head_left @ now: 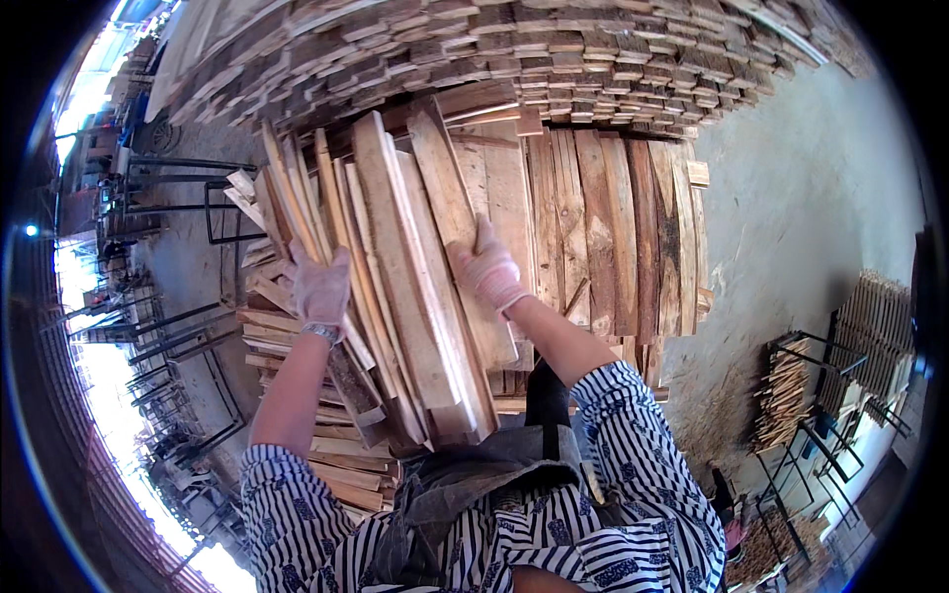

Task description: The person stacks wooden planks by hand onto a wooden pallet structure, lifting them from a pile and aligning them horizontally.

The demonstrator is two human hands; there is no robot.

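Between my two hands is a slanted bundle of several long, rough-sawn wooden boards (414,287), standing partly on edge. My left hand (321,287), in a thin pale glove and with a band at the wrist, clasps the bundle's left side. Its fingertips are partly hidden behind narrow strips. On the opposite side, my right hand (489,269), also gloved, grips the edge of the rightmost board, thumb pointing up. The boards' near ends reach almost to my apron (484,484). Beneath and to the right lies a row of flat boards (613,232) with dark bark edges.
A tall stack of boards (593,59) spans the far side. Loose offcuts and more planks (346,479) are piled at the lower left. Black metal frames (188,188) stand on the left; other racks and a pile of wood sticks (784,395) are on the right, across the concrete floor (791,217).
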